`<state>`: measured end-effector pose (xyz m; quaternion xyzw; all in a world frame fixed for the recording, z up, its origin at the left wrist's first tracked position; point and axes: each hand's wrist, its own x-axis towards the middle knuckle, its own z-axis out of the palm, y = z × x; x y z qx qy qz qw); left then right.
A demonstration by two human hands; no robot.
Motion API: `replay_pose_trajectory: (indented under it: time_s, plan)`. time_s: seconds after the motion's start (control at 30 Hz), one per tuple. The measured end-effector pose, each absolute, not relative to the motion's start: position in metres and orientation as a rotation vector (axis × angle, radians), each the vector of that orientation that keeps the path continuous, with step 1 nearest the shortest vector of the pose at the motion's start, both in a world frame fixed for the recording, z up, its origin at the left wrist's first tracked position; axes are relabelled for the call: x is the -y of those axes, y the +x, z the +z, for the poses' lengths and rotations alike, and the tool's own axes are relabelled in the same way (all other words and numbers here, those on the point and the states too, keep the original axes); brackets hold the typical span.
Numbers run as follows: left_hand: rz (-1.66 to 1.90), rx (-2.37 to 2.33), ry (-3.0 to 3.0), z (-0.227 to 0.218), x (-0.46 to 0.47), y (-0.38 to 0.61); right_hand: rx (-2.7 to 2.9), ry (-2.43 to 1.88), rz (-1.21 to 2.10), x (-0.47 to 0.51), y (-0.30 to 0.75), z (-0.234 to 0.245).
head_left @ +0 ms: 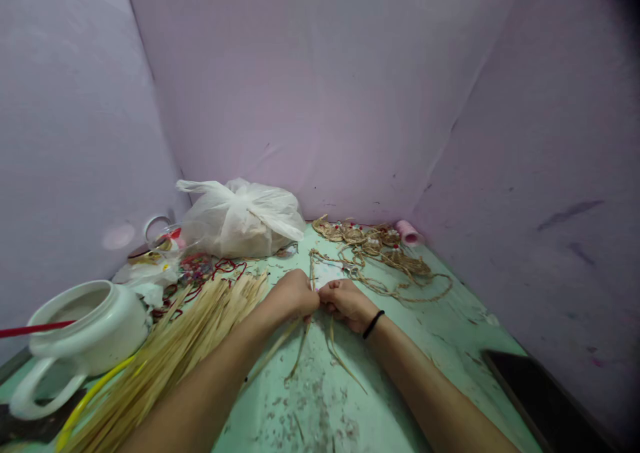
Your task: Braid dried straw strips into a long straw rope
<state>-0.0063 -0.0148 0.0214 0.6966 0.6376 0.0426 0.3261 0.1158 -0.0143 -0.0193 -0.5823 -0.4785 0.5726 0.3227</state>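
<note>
My left hand (299, 294) is closed in a pinch on dry fibre strands, whose loose ends (299, 353) hang below it onto the table. Close beside it, almost touching, my right hand (346, 301) pinches the same work, with more strand ends (345, 360) trailing beneath. A thin braided cord (313, 266) runs up from between the hands toward the back. Fingers hide the exact point where the strands meet. Behind the hands lies a small white paper (327, 274). A black band circles my right wrist.
A bundle of dry fibre strips (200, 333) lies left, beside a white pot (107, 326) with a handle. Behind are a tied plastic bag (245, 220), red cord (230, 266), braided pieces with beads (373, 240) and a pink thread spool (409, 233). A dark flat object (535, 393) lies right.
</note>
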Motion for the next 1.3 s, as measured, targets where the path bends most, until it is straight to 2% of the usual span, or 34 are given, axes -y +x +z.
replay_pose_trajectory:
  time_s: [0.13,0.33,0.43,0.53,0.63,0.8,1.13,1.3]
  plan:
    - [0.162,-1.833,2.009,0.019,0.031,0.008,1.159,-1.511,1.512,0.014,0.114,-0.023]
    - [0.131,-1.720,2.000,0.017,0.030,0.009,1.151,-1.426,1.597,0.014,0.115,-0.027]
    - [0.069,-1.495,1.820,0.022,0.019,-0.003,1.166,-1.341,1.688,0.012,0.118,-0.029]
    - [0.216,-1.512,1.596,0.024,0.007,-0.015,1.177,-1.270,1.727,0.010,0.122,-0.031]
    - [0.335,-1.472,1.313,0.017,-0.001,-0.019,1.173,-1.215,1.733,0.010,0.124,-0.032]
    - [0.331,-1.199,0.958,0.002,-0.003,-0.012,1.239,-1.179,1.743,0.011,0.126,-0.029]
    - [0.419,-1.407,1.276,-0.004,0.002,-0.007,1.580,-1.408,1.417,0.009,0.129,-0.025]
    - [0.550,-1.398,1.255,-0.011,0.006,-0.004,1.683,-1.484,1.450,0.010,0.141,-0.012]
